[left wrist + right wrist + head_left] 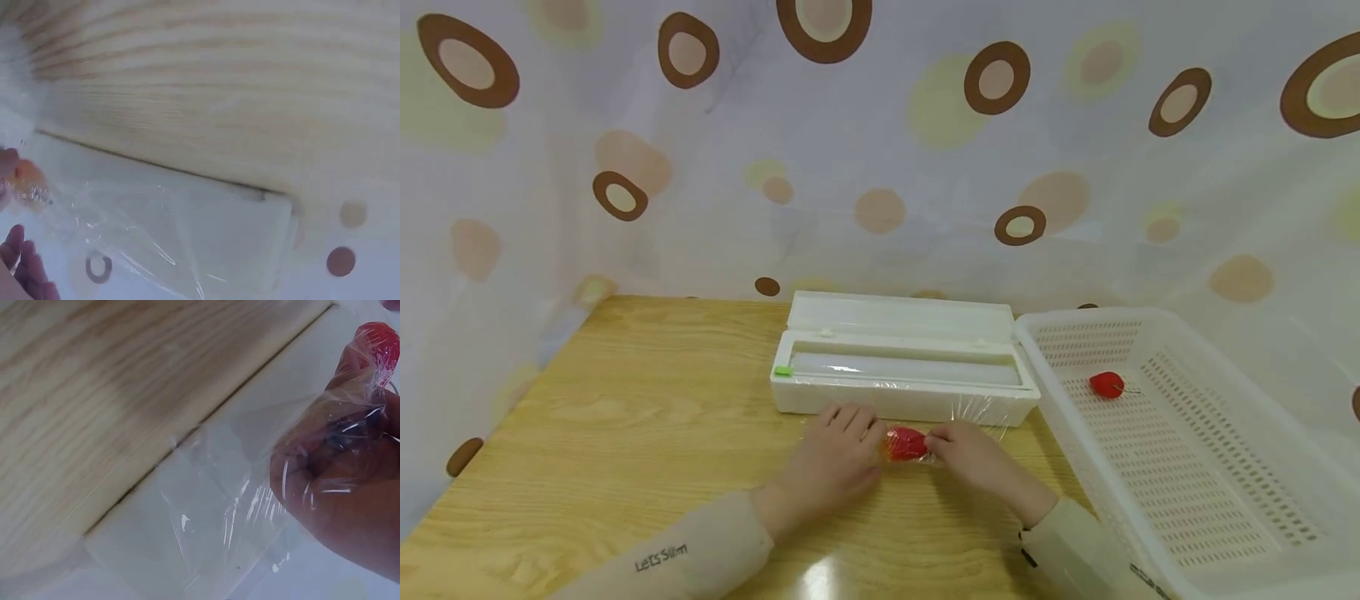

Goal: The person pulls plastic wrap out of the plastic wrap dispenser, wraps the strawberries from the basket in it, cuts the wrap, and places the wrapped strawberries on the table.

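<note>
A red fruit-like piece (907, 443) with an orange end lies wrapped in clear cling film (237, 506), between both hands in the head view. My left hand (838, 454) holds its left, orange end (28, 182); the left wrist view shows only fingertips at its edge. With thumb and fingers, my right hand (973, 458) pinches the gathered film at the other end, and film drapes over that hand. Just behind is an open white cling film box (902, 406), its lid raised, with the film roll (895, 367) inside.
At the right stands a white perforated plastic basket (1195, 467), with a red fruit-like piece (1107, 384) with a thin stem inside. A green tab (783, 371) sits on the box's left front edge. The wooden table (625, 433) meets a patterned curtain (880, 150) at the back.
</note>
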Action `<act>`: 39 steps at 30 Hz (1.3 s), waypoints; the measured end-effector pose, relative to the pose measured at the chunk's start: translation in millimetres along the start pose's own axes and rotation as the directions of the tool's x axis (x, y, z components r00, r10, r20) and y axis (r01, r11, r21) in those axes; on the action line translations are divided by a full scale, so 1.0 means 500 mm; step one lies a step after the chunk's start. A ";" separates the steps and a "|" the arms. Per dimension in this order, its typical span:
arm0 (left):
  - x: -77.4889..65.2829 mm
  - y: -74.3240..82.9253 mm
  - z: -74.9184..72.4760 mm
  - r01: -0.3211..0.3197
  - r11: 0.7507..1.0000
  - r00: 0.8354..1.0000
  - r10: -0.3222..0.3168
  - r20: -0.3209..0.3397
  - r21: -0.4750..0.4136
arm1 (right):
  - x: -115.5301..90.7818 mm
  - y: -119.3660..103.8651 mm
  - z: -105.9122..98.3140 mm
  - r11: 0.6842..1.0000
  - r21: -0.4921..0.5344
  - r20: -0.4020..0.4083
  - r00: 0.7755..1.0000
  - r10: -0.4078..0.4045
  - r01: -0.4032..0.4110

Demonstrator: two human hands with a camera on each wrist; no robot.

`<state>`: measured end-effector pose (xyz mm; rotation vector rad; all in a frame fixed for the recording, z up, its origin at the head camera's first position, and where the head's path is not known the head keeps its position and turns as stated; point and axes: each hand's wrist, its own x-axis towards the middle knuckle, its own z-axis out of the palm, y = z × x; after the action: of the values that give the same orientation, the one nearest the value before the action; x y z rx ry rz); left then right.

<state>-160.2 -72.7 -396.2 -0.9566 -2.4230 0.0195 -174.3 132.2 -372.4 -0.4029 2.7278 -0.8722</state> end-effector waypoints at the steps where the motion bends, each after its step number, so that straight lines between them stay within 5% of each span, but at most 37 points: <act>1: 0.002 0.001 0.004 -0.046 0.996 0.999 0.048 -0.019 0.070 | 0.000 0.000 -0.003 1.000 0.003 -0.003 1.000 0.001 -0.001; 5: 0.009 -0.002 0.022 -0.106 0.973 0.988 0.127 -0.093 0.205 | -0.001 -0.002 -0.011 0.999 0.054 0.011 1.000 -0.004 0.004; 10: 0.007 -0.009 0.034 -0.102 0.968 0.976 0.142 -0.167 0.227 | -0.002 0.002 -0.012 0.992 0.123 -0.061 0.998 0.001 0.006; 13: 0.005 -0.009 0.035 -0.097 0.973 0.981 0.129 -0.142 0.211 | -0.008 0.006 -0.010 0.998 0.031 -0.206 0.977 -0.048 0.055; 15: 0.005 -0.008 0.035 -0.090 0.977 0.989 0.111 -0.101 0.193 | -0.016 0.010 -0.006 0.981 -0.139 -0.321 0.931 -0.175 0.136; 17: 0.005 -0.008 0.032 -0.079 0.982 0.995 0.088 -0.045 0.172 | -0.025 0.016 0.002 0.893 -0.387 -0.389 0.837 -0.385 0.230; 19: 0.005 -0.008 0.030 -0.065 0.987 0.998 0.065 0.004 0.148 | -0.031 0.021 0.015 0.748 -0.617 -0.381 0.737 -0.558 0.246; 21: 0.006 -0.008 0.027 -0.044 0.991 0.999 0.040 0.037 0.126 | -0.031 0.026 0.028 0.618 -0.752 -0.322 0.688 -0.650 0.231; 23: 0.006 -0.009 0.023 -0.026 0.994 0.998 0.020 0.056 0.107 | -0.028 0.030 0.040 0.542 -0.819 -0.270 0.708 -0.653 0.188; 24: 0.006 -0.009 0.023 -0.022 0.994 0.998 0.016 0.061 0.103 | -0.027 0.031 0.045 0.533 -0.829 -0.258 0.729 -0.634 0.169; 27: 0.008 -0.008 0.021 -0.026 0.995 0.997 0.020 0.071 0.098 | -0.025 0.033 0.049 0.549 -0.825 -0.245 0.789 -0.563 0.135; 31: 0.012 -0.006 0.021 -0.046 0.993 0.996 0.038 0.076 0.108 | -0.027 0.031 0.045 0.579 -0.803 -0.217 0.836 -0.505 0.141; 34: 0.012 -0.006 0.022 -0.048 0.993 0.998 0.043 0.052 0.108 | -0.027 0.031 0.042 0.600 -0.787 -0.220 0.841 -0.494 0.147; 39: 0.009 -0.012 0.027 -0.028 0.996 0.999 0.026 0.020 0.086 | -0.030 0.045 0.040 0.604 -0.794 -0.307 0.817 -0.487 0.061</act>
<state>-173.3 -71.8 -404.4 -0.9541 -2.4060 0.1418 -158.1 144.5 -399.2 -0.9072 3.4961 0.2849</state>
